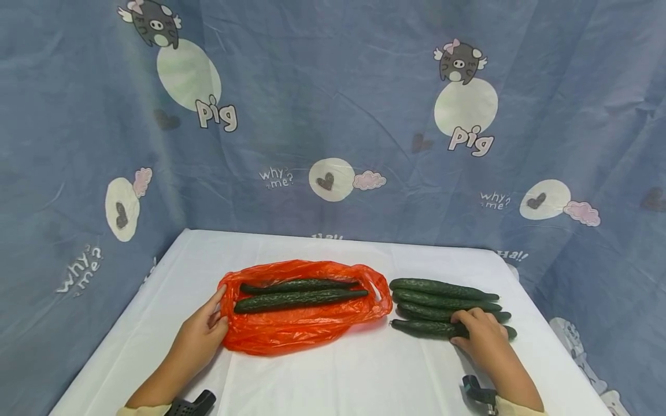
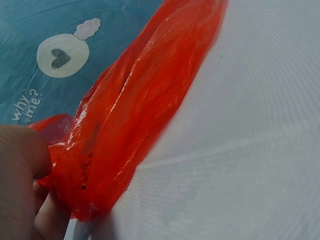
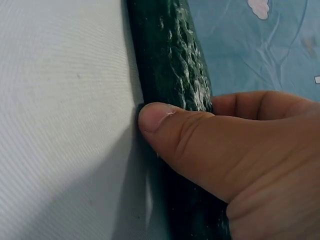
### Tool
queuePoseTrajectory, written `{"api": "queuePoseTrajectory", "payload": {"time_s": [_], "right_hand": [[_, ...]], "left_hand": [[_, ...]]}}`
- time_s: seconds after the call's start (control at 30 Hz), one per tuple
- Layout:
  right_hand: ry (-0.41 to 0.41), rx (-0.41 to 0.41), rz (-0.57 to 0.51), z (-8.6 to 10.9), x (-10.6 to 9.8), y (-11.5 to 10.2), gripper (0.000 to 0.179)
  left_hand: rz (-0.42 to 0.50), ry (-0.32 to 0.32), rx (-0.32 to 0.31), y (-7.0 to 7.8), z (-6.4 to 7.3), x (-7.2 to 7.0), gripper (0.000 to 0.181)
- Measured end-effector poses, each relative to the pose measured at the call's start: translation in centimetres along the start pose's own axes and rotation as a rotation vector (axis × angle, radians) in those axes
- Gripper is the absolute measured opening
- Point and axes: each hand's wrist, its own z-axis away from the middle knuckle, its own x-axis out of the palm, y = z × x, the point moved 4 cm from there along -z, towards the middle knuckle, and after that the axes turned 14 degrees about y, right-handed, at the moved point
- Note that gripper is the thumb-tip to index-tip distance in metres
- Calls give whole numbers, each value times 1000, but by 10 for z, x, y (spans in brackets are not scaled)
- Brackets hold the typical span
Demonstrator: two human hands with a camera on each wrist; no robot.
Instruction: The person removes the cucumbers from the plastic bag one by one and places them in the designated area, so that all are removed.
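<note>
An orange-red plastic bag (image 1: 291, 330) lies open on the table with two long green cucumbers (image 1: 302, 299) side by side in it. My left hand (image 1: 199, 333) pinches the bag's left edge between thumb and fingers. To the right of the bag, several more cucumbers (image 1: 442, 287) lie in a row. My right hand (image 1: 484, 339) grips the one nearest me, covering part of it. In the right wrist view, the thumb presses on the near side of this bumpy, dark green cucumber (image 3: 170, 55), and the fingers reach round its far side.
A white cloth (image 1: 364, 381) covers the table. Behind it and along both sides hangs a blue curtain (image 1: 333, 127) printed with pigs and lettering. The bag's handle loop (image 1: 384, 289) is on its right, close to the ends of the row of cucumbers.
</note>
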Motion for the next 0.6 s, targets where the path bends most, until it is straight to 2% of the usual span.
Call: {"api": "queuePoseTrajectory", "payload": {"time_s": [0.2,0.4,0.6], "right_hand": [[3,-10,-10,0,-1,1,43],[-14,16,2,0,-2,3,44],[-15,30,-4,1,-2,4,44]], "left_hand": [[-14,10,10,0,0,0,74],[-13,-9,-11,-1,2,1,74],[-3,-1,17,-2,0,1,73]]}}
